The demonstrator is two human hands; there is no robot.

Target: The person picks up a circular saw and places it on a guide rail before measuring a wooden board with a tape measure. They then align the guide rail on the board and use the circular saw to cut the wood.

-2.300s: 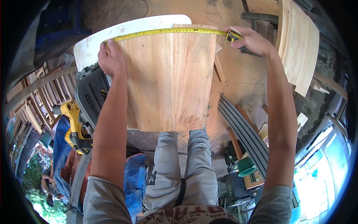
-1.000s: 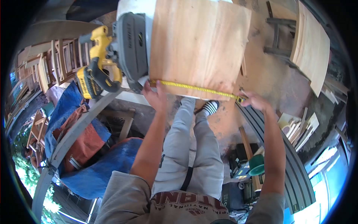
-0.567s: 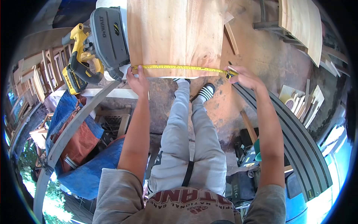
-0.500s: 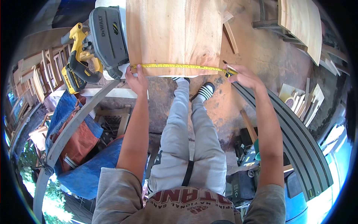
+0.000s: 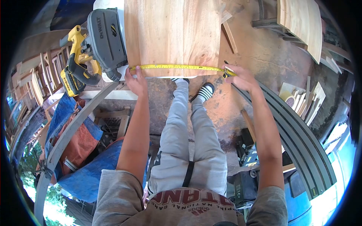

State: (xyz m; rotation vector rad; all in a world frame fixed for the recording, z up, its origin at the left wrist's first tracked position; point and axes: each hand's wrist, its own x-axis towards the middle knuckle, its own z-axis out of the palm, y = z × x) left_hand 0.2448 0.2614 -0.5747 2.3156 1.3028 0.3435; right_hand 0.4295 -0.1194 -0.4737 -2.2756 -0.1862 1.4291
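One wide wooden panel [image 5: 171, 35] lies in front of me, glued up from several light, reddish-brown boards with lengthwise grain and a dark knot near its near right corner. It rests on a white tabletop [image 5: 109, 5]. Beside it on the left sits a grey and yellow circular saw [image 5: 96, 45] marked DEWALT. Along the panel's near edge runs my yellow tape measure [image 5: 177, 67], its numbers too small to read. My left hand [image 5: 136, 81] pinches the tape's end at the left corner; my right hand [image 5: 241, 77] is closed around the tape's case at the right corner.
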